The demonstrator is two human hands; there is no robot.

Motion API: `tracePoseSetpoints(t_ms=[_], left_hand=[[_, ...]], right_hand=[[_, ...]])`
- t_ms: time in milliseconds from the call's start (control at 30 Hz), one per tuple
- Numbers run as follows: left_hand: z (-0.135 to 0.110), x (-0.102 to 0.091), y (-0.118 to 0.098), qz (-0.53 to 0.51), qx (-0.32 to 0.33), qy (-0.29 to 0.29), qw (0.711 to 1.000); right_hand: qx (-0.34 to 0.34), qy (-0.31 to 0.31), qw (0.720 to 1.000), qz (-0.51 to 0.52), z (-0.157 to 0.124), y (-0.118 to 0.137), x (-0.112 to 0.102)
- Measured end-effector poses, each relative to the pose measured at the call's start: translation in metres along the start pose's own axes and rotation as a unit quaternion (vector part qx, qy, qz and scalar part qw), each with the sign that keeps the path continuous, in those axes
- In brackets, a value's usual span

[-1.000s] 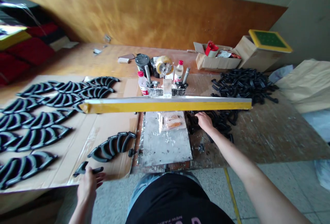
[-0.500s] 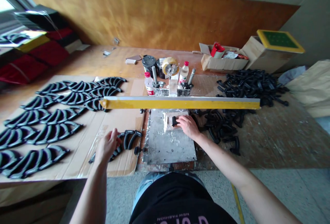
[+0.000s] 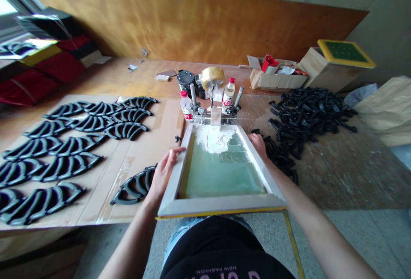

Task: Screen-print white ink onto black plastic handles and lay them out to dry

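A screen printing frame [image 3: 224, 204] lies lowered in front of me, its pale rails around a green mesh [image 3: 221, 176] with white ink [image 3: 215, 140] at the far end. My left hand [image 3: 164, 172] is closed on its left rail, fingertips at the outer edge. At the right rail, my right hand [image 3: 258, 144] is closed against the outer side, its fingers partly hidden. Close to my left hand, several curved black handles [image 3: 138, 185] lie in a row on cardboard. Loose black handles [image 3: 279, 155] lie beside my right hand. The base plate is hidden under the frame.
Rows of black handles [image 3: 80, 142] cover the cardboard [image 3: 128, 155] on the left. A heap of handles [image 3: 311, 112] lies at right. Behind the clamp stand a tape roll [image 3: 212, 75], a bottle [image 3: 229, 93] and a dark tub [image 3: 185, 78]. An open carton [image 3: 272, 80] is farther back.
The frame has swung down from edge-on, covering the base plate and the small black handle on it. My left hand moved right to its rail; my right hand moved out to the right side.
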State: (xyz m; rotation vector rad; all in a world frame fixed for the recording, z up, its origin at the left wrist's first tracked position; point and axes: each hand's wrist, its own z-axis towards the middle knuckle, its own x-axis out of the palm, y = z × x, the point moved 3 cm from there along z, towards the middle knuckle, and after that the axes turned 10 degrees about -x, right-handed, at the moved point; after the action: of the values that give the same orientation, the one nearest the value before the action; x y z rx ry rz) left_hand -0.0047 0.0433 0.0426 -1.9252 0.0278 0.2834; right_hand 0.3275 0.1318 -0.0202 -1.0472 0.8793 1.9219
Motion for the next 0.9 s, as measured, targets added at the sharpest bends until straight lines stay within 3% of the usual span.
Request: tracePoseSetpoints(t_ms=[67, 167, 300, 433, 600, 667, 800, 900], left_hand=[[-0.003, 0.002, 0.033, 0.027, -0.046, 0.015, 0.998], [0.003, 0.010, 0.073, 0.043, -0.079, 0.017, 0.996], [0.015, 0.016, 0.099, 0.055, -0.066, 0.000, 0.996], [0.018, 0.013, 0.106, 0.063, -0.081, -0.008, 0.995], [0.017, 0.013, 0.107, 0.074, -0.079, -0.010, 0.994], [0.017, 0.014, 0.107, 0.082, -0.081, -0.010, 0.993], [0.016, 0.014, 0.104, 0.072, -0.094, 0.000, 0.993], [0.013, 0.016, 0.101, 0.045, -0.099, 0.018, 0.994]], right_hand=[[0.012, -0.047, 0.999, 0.006, 0.020, -0.005, -0.009], [-0.055, -0.071, 0.995, 0.038, 0.064, 0.023, -0.005], [-0.102, 0.058, 0.993, 0.034, 0.102, 0.069, 0.024], [-0.127, 0.152, 0.980, 0.019, 0.076, 0.085, 0.035], [-0.319, 0.181, 0.927, 0.080, 0.031, 0.089, 0.008], [-0.340, 0.190, 0.915, 0.104, 0.031, 0.087, 0.003], [-0.290, 0.128, 0.944, 0.087, 0.033, 0.085, 0.012], [-0.320, 0.091, 0.939, 0.081, 0.016, 0.089, 0.020]])
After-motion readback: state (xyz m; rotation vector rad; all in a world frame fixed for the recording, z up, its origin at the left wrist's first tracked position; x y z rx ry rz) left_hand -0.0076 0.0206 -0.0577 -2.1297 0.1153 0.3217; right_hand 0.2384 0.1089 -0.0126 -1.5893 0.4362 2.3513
